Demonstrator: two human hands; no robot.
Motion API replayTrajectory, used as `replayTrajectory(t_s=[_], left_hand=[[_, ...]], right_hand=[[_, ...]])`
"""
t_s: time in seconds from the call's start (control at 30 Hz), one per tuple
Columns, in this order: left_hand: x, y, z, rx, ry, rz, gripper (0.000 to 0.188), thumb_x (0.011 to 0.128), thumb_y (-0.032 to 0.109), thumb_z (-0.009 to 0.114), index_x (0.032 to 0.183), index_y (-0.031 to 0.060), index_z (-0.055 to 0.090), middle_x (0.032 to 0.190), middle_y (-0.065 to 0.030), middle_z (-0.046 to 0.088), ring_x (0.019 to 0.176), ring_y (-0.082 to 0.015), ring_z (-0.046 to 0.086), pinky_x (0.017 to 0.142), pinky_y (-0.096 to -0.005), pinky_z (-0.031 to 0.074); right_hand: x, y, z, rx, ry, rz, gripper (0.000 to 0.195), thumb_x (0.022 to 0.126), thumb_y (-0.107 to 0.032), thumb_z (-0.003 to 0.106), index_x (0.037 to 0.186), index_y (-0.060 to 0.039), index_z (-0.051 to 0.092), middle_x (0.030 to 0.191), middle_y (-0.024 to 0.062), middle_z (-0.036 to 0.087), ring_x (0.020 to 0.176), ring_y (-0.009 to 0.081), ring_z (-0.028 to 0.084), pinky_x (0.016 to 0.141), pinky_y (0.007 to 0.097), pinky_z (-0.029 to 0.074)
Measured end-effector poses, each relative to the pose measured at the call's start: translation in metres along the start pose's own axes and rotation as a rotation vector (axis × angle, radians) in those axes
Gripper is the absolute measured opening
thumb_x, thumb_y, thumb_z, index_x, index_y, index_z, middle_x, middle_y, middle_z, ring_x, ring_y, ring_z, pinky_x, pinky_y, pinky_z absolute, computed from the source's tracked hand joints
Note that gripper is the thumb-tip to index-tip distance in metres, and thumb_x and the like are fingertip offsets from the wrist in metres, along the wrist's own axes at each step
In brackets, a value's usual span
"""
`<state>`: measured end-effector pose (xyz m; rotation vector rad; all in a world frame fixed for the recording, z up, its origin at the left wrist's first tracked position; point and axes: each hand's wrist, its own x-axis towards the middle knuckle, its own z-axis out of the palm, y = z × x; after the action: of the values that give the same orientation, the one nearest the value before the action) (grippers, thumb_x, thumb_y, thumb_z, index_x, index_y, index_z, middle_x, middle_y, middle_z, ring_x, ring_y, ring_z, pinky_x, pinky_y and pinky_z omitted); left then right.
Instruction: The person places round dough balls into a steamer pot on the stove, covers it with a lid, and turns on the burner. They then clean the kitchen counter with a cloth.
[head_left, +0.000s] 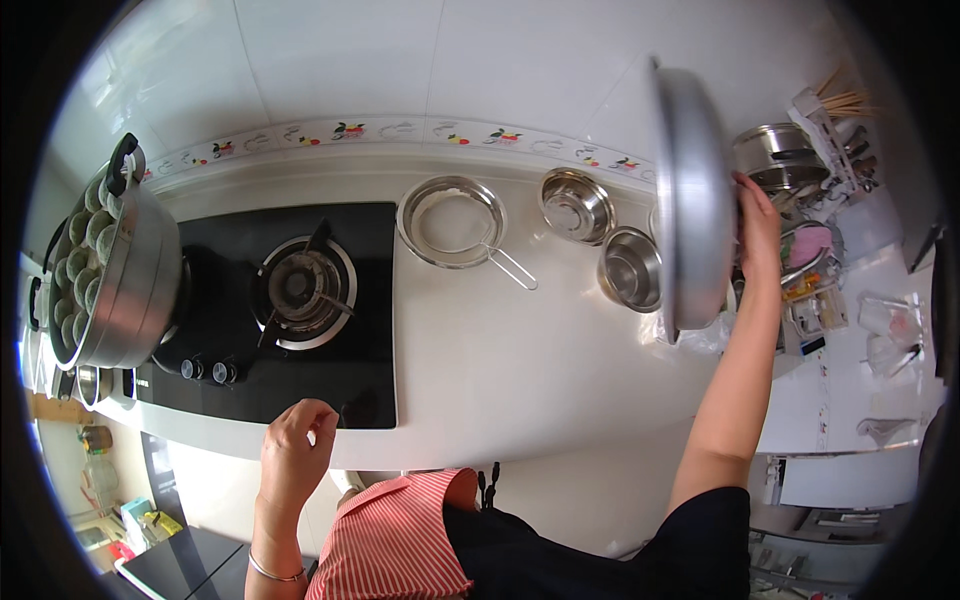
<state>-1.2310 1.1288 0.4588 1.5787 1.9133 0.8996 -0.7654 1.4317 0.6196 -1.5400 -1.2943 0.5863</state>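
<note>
My right hand (757, 221) holds a large domed metal lid (697, 202) on edge above the right of the counter, gripping it from the domed side. The lid's inside faces left, and my fingers' hold is partly hidden. My left hand (301, 433) hovers by the front edge of the black gas hob (367, 300), its fingers curled together with nothing seen in them. On the hob's left burner stands a big aluminium steamer pot (142, 292) with black handles. Several round greenish buns or dumplings (97, 229) fill its top.
A fine-mesh strainer (510, 268) rests in a shallow steel bowl (452, 259) right of the bare burner (298, 283). Two steel bowls, one at the back (574, 202) and one nearer (630, 270), stand beside the lid. Stacked pots (780, 142) and a chopsticks holder (821, 124) crowd the right corner.
</note>
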Motion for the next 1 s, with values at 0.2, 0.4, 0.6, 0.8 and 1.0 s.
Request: replayTrajectory(t_s=[0.2, 0.4, 0.6, 0.8, 1.0], left_hand=[[-0.012, -0.021, -0.019, -0.059, -0.047, 0.104, 0.005, 0.079, -0.001, 0.065, 0.080, 0.0007, 0.061, 0.072, -0.0091, 0.064, 0.063, -0.0212, 0.063, 0.058, -0.0295, 0.050], [-0.023, -0.059, -0.053, -0.122, -0.142, 0.242, 0.005, 0.079, -0.001, 0.065, 0.081, 0.0010, 0.061, 0.072, -0.0091, 0.064, 0.063, -0.0205, 0.063, 0.057, -0.0286, 0.050], [-0.039, -0.104, -0.112, -0.130, -0.216, 0.334, 0.004, 0.079, 0.002, 0.066, 0.081, 0.0020, 0.062, 0.072, -0.0094, 0.065, 0.063, -0.0215, 0.064, 0.056, -0.0290, 0.050], [-0.058, -0.114, -0.145, -0.146, -0.240, 0.420, 0.004, 0.080, 0.003, 0.066, 0.083, 0.0030, 0.064, 0.074, -0.0096, 0.066, 0.063, -0.0222, 0.065, 0.056, -0.0292, 0.052], [-0.088, -0.105, -0.151, -0.127, -0.189, 0.468, 0.003, 0.081, 0.005, 0.065, 0.084, 0.0037, 0.064, 0.076, -0.0086, 0.067, 0.062, -0.0211, 0.065, 0.056, -0.0295, 0.052]], right_hand=[[-0.098, -0.047, -0.038, 0.484, 0.002, 0.056, 0.037, 0.092, -0.023, 0.060, 0.122, -0.0032, 0.059, 0.104, 0.0054, 0.065, 0.089, 0.0112, 0.062, 0.074, 0.0227, 0.051], [-0.238, -0.042, -0.005, 0.819, 0.056, 0.153, 0.036, 0.091, -0.022, 0.059, 0.122, -0.0031, 0.059, 0.105, 0.0055, 0.065, 0.090, 0.0114, 0.062, 0.075, 0.0231, 0.051], [-0.364, -0.045, 0.061, 0.925, 0.110, 0.241, 0.035, 0.091, -0.021, 0.059, 0.121, -0.0030, 0.059, 0.106, 0.0055, 0.065, 0.091, 0.0117, 0.062, 0.077, 0.0234, 0.050], [-0.433, -0.060, 0.088, 0.937, 0.125, 0.266, 0.034, 0.091, -0.020, 0.058, 0.121, -0.0029, 0.060, 0.106, 0.0056, 0.064, 0.092, 0.0119, 0.062, 0.078, 0.0238, 0.050], [-0.469, -0.056, 0.087, 0.909, 0.095, 0.273, 0.034, 0.091, -0.019, 0.058, 0.120, -0.0028, 0.060, 0.107, 0.0056, 0.064, 0.093, 0.0122, 0.062, 0.079, 0.0242, 0.049]])
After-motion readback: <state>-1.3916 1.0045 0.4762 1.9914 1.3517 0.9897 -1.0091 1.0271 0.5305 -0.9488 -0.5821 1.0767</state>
